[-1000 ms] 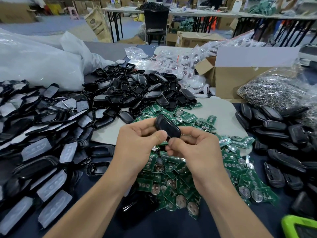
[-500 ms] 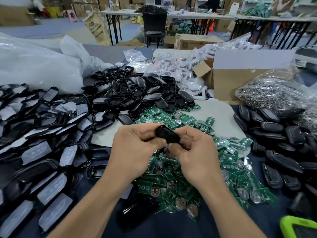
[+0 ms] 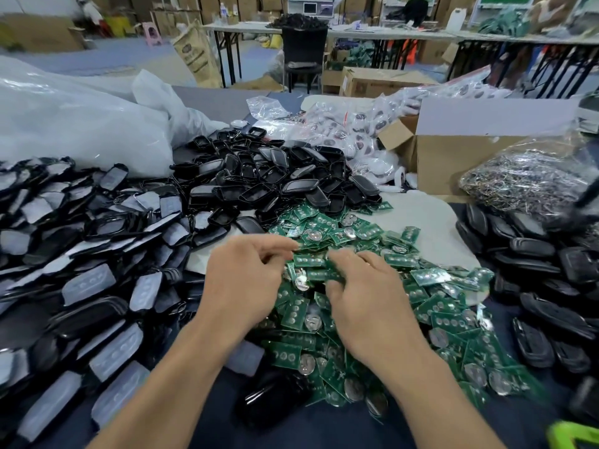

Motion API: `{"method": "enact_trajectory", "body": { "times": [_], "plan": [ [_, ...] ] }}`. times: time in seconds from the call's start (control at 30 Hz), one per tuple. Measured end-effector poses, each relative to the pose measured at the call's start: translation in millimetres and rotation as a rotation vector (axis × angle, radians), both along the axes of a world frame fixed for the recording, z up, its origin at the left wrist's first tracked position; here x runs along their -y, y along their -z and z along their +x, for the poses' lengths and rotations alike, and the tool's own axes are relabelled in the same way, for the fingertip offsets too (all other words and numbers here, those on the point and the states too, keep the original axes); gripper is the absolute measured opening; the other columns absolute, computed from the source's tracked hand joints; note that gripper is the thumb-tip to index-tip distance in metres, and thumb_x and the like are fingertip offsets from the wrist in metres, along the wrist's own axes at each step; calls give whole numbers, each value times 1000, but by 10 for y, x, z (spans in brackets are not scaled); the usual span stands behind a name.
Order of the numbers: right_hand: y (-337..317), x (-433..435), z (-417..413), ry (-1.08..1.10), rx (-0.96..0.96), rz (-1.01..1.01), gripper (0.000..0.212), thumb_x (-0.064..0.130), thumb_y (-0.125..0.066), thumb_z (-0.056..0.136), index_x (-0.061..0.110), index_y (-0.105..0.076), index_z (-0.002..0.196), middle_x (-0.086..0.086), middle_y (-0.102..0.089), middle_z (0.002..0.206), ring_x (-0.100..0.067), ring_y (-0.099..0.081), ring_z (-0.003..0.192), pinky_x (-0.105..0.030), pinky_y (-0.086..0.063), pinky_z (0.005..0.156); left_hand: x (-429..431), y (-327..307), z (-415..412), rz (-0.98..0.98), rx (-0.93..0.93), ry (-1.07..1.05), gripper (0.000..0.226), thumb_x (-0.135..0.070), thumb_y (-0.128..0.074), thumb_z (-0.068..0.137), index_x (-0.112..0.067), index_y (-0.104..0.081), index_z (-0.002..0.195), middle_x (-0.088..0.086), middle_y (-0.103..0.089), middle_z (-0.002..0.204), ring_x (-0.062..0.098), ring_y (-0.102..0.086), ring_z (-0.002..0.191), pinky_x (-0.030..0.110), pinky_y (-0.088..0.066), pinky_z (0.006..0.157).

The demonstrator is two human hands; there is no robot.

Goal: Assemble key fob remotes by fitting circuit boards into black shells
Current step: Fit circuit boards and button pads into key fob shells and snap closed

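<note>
Grip unclear: left hand (image 3: 240, 280), right hand (image 3: 366, 296) curled over flat green circuit boards (image 3: 356, 234).

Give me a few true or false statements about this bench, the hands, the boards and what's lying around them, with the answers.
1. The left hand and right hand are both over the pile of circuit boards. True.
2. The circuit boards are blue. False: they are green.
3. A cardboard box stands behind the boards, to the right. True.
4. The bag of metal parts lies on the left. False: it lies on the right; a white plastic bag is on the left.
5. A heap of black shells lies behind the boards. True.
</note>
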State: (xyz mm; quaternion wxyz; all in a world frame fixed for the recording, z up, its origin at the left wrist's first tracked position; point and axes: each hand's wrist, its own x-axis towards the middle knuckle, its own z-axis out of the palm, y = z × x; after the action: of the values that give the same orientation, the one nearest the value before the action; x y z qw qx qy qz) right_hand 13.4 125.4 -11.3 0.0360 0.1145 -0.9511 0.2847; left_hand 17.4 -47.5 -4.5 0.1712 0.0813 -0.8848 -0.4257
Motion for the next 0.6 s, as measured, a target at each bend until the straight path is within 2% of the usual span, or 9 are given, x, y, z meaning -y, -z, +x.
{"method": "enact_trajectory", "body": {
  "times": [0.07,0.17,0.23,0.3,0.37,0.43,0.5,0.57,0.6],
  "plan": [
    [18,25,-17,-3,15,64,41,22,-50,105,27,-58,145,4,-58,143,-21,-41,141,-41,-33,122,138,2,-52,15,-8,-74,37,-8,-68,97,-42,-80,100,-35,-73,83,13,-65,49,25,-54,42],
    [0,9,12,19,-4,-28,33,16,-57,103,29,-72,129,10,-67,120,-14,-55,116,-34,-46,108,294,33,-152,36,1,-130,45,-3,-58,98,-40,-78,112,-20,-77,98,10,-54,40,22,-42,35],
    [-16,-3,24,44,-13,-117,31,15,-62,101,31,-74,125,15,-67,110,-10,-62,101,-34,-54,99,310,17,-235,46,22,-117,52,0,-51,98,-38,-77,121,-18,-75,82,8,-38,32,20,-32,32],
    [-7,-14,28,67,-48,-164,26,20,-62,102,29,-76,123,18,-67,110,-14,-63,109,-35,-52,102,301,-35,-350,-25,69,-95,62,4,-46,96,-36,-68,136,-21,-69,73,7,-37,35,28,-37,33],
    [-1,-41,29,95,-96,-238,24,25,-62,103,27,-76,122,24,-62,106,-7,-59,111,-29,-45,105,295,-108,-484,-138,143,-88,77,9,-43,92,-38,-50,153,-13,-71,102,14,-56,50,41,-53,47],
    [-10,-68,32,144,-107,-374,22,26,-65,102,32,-76,120,37,-57,94,10,-58,94,-13,-43,94,283,-130,-609,-239,208,-79,91,9,-43,90,-38,-21,164,-7,-65,136,18,-66,78,41,-54,61],
    [-13,-92,29,167,-87,-530,20,25,-65,101,37,-75,113,36,-64,75,11,-63,74,-3,-46,70,265,-113,-733,-265,205,-122,100,5,-47,92,-41,1,165,-10,-68,129,19,-66,89,33,-46,58],
    [-18,-97,25,143,-42,-665,26,23,-63,102,48,-71,101,28,-72,75,-1,-57,51,-13,-47,50,253,-85,-846,-289,123,-224,101,4,-54,90,-39,-2,165,-5,-70,113,23,-65,98,33,-48,66],
    [-22,-97,25,137,-14,-712,28,22,-63,102,49,-69,98,25,-74,77,-2,-50,45,-15,-45,45,252,-79,-909,-333,88,-251,98,4,-57,90,-36,-9,166,-1,-66,120,25,-61,110,36,-50,80]
  ]
}}
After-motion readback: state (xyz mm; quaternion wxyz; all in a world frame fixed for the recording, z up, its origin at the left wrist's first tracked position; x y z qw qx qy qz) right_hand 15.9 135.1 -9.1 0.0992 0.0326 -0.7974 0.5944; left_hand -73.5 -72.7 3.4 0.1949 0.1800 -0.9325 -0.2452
